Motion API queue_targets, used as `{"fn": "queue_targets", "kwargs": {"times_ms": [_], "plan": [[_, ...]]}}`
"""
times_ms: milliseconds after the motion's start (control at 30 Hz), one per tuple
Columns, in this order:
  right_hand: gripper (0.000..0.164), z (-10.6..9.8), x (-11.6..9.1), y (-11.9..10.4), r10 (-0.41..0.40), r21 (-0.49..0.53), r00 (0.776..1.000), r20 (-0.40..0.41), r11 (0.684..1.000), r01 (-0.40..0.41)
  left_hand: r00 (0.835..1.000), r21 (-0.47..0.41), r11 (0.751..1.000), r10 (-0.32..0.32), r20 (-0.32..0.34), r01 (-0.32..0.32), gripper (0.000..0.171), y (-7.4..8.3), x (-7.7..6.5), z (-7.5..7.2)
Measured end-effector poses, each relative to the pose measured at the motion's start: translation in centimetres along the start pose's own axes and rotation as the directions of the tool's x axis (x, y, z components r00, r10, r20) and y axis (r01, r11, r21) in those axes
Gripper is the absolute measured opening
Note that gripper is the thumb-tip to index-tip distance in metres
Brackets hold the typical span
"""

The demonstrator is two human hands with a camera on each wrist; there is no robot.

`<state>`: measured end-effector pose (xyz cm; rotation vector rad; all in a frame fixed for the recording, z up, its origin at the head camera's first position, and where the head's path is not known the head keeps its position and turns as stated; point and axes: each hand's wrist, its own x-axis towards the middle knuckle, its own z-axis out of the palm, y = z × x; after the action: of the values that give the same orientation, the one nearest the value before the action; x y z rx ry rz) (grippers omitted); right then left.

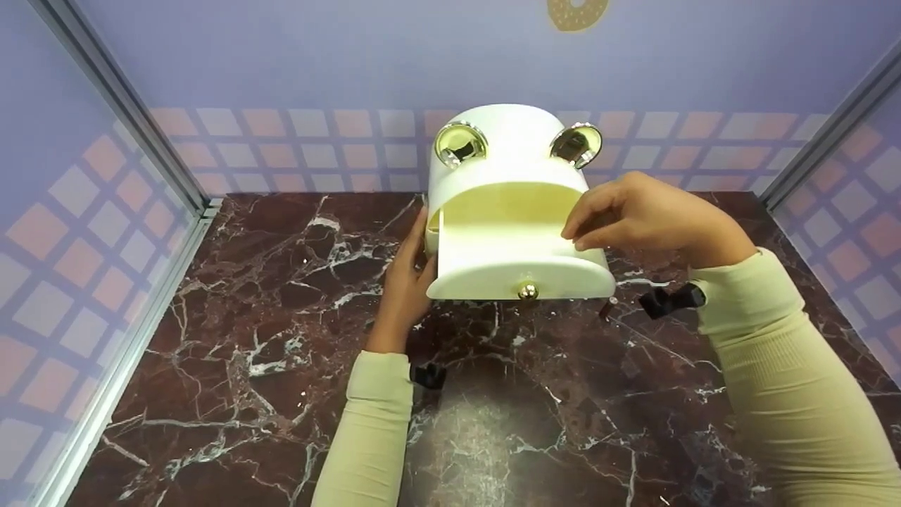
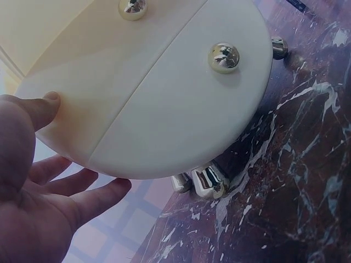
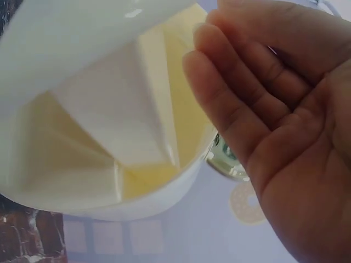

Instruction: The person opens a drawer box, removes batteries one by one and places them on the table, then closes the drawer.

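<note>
At the counter's (image 1: 246, 366) far middle, one white box (image 1: 507, 134) is being judged light and stiff, sides best held. It is being touched by the left hand (image 1: 408, 278), fingers extended; whether its drawer (image 1: 486, 279) is being pinched by the right hand (image 1: 647, 218) is unclear. Two knobs (image 2: 224, 57), two ornaments (image 1: 461, 143) are being counted.

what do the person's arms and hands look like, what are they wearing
The left hand and right hand are bare, with no gloves. The arms are in pale yellow, long, close-fitting sleeves with broad cuffs; fine ribbing shows on the right one. A small black device sits at each wrist. No cables or markings are discernible on them.
</note>
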<state>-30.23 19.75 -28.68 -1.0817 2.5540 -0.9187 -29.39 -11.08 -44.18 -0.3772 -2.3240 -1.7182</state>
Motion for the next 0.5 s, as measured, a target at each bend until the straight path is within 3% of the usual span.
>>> {"fn": "queue_targets", "kwargs": {"times_ms": [133, 300, 500], "plan": [[0.015, 0.0, 0.7, -0.7, 0.070, -0.053, 0.996, 0.056, 0.996, -0.067, 1.000, 0.012, 1.000, 0.012, -0.004, -0.012, 0.068, -2.0, 0.5, 0.4], [0.016, 0.2, 1.4, -1.4, 0.161, -0.108, 0.981, 0.111, 0.983, -0.150, 1.000, -0.021, 1.000, -0.004, 0.004, 0.004, 0.067, -1.9, 0.6, 0.5], [0.019, 0.6, 2.2, -1.6, 0.106, -0.196, 0.979, 0.174, 0.978, -0.071, 1.000, -0.043, 0.999, 0.004, 0.014, -0.004, 0.065, -1.9, 0.6, 0.5]]}}
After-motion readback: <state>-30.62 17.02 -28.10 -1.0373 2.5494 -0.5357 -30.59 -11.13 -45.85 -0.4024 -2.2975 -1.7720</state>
